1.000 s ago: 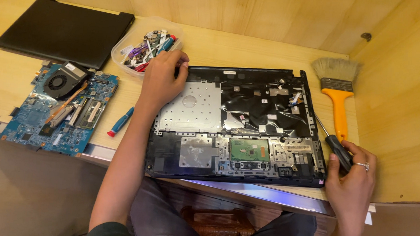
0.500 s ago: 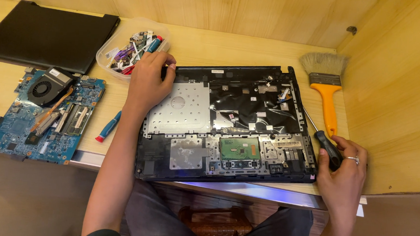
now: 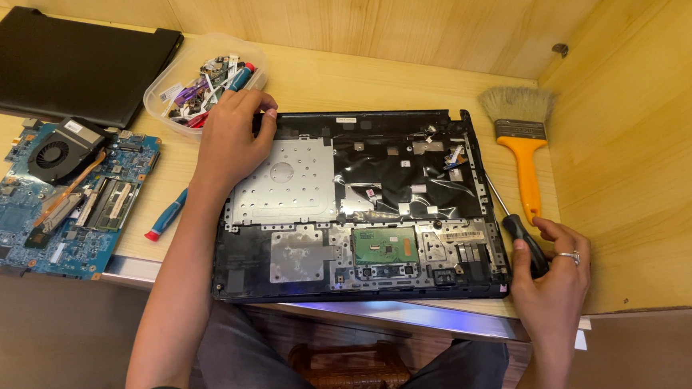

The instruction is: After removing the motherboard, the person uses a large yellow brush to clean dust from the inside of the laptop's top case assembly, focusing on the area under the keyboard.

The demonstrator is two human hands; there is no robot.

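Note:
An opened black laptop base [image 3: 361, 211] lies on the wooden desk, its metal plates and green touchpad board showing. My left hand [image 3: 232, 135] rests on its far left corner, fingers curled over the edge, beside a clear plastic tray [image 3: 164, 87] of small parts. My right hand [image 3: 553, 275] grips the black handle of a screwdriver [image 3: 512, 221] at the base's right edge; its shaft points away along that edge.
A blue motherboard with a fan [image 3: 62, 193] lies at the left. A small blue and red screwdriver [image 3: 166, 215] lies beside it. A black laptop cover [image 3: 66, 65] sits at the back left. An orange-handled brush [image 3: 523, 145] lies by the right wooden wall.
The view has shifted slightly. My left hand stays on the base's far left corner and my right hand keeps hold of the screwdriver by the right edge.

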